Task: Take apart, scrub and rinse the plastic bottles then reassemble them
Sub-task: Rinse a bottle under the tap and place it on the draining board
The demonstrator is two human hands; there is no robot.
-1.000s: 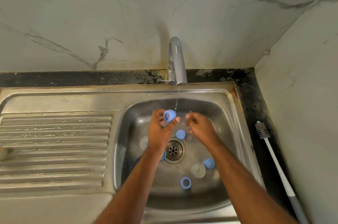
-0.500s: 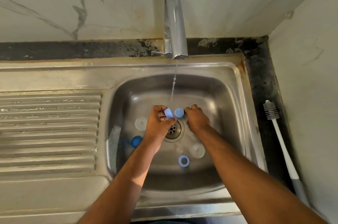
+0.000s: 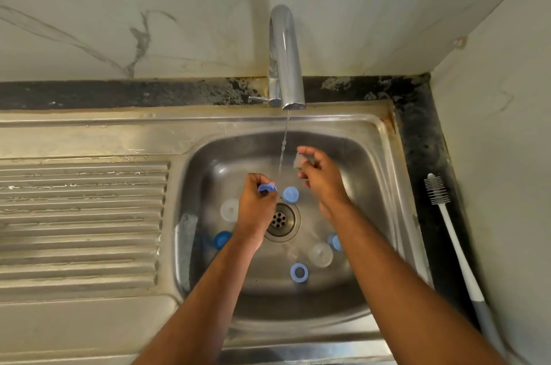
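Left hand (image 3: 256,203): fingers curled round a small blue ring-shaped bottle part (image 3: 267,187), held low over the sink basin (image 3: 369,156), just at 10 o'clock of the drain (image 3: 280,219).

Right hand (image 3: 320,176): raised at 1 o'clock of the drain, thumb and fingers pinching a small clear piece (image 3: 298,160) just beside the water stream (image 3: 283,147); the piece is blurred and its kind cannot be told.

Tap (image 3: 284,57): chrome, at 12 o'clock of the basin, running a thin stream that falls between the two hands.

Basin contents, lying loose on the steel bottom around the drain:
- blue cap (image 3: 290,194), at 12 o'clock, just beside the left hand's fingers;
- clear round piece (image 3: 229,210), at 9 o'clock, partly behind the left hand;
- blue round piece (image 3: 222,240), at 8 o'clock, beside the left wrist;
- clear dome-shaped piece (image 3: 320,255), at 4 o'clock;
- blue piece (image 3: 334,241), at 3 to 4 o'clock, touching the clear dome and partly hidden by the right forearm;
- blue ring (image 3: 299,273), at 5 o'clock, near the clear dome.

Draining board (image 3: 83,215): ribbed steel, at 9 o'clock of the basin, wet in places.

Bottle brush (image 3: 453,239): white handle, bristle head pointing to 12 o'clock, lying on the dark desk (image 3: 417,126) strip at 3 o'clock of the sink, apart from the basin.
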